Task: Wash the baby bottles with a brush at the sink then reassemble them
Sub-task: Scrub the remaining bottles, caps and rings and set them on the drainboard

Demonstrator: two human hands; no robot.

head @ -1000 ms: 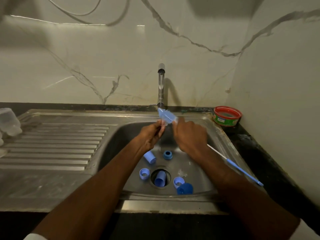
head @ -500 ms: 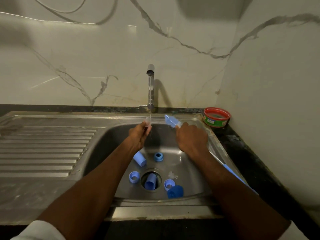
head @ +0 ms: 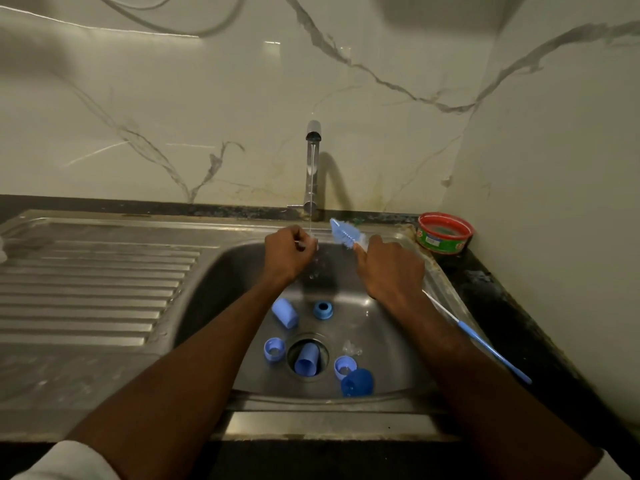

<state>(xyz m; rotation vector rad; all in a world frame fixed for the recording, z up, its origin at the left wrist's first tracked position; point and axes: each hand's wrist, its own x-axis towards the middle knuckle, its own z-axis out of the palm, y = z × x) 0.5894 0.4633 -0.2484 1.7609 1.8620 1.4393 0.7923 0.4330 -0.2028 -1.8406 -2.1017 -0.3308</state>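
Observation:
My left hand (head: 287,252) pinches a small clear teat (head: 309,242) under the thin stream from the tap (head: 313,168). My right hand (head: 391,268) grips the blue bottle brush (head: 343,232); its bristle head points up-left beside the stream and its long handle (head: 491,351) runs back over my forearm. In the sink basin (head: 391,341) lie blue bottle parts: a cap (head: 284,312), a ring (head: 323,309), two small rings (head: 274,349) (head: 345,367), a dark blue cap (head: 357,382), another cap in the drain (head: 306,359) and a clear teat (head: 351,348).
A ribbed steel draining board (head: 93,282) stretches left of the basin. A red and green tub (head: 444,233) stands on the dark counter in the right corner against the marble wall. The counter's front edge runs along the bottom.
The brush head has come off the teat and moved right of it; my left hand now holds the teat under the running water. The camera has turned right, so the clear bottle at left is out of view.

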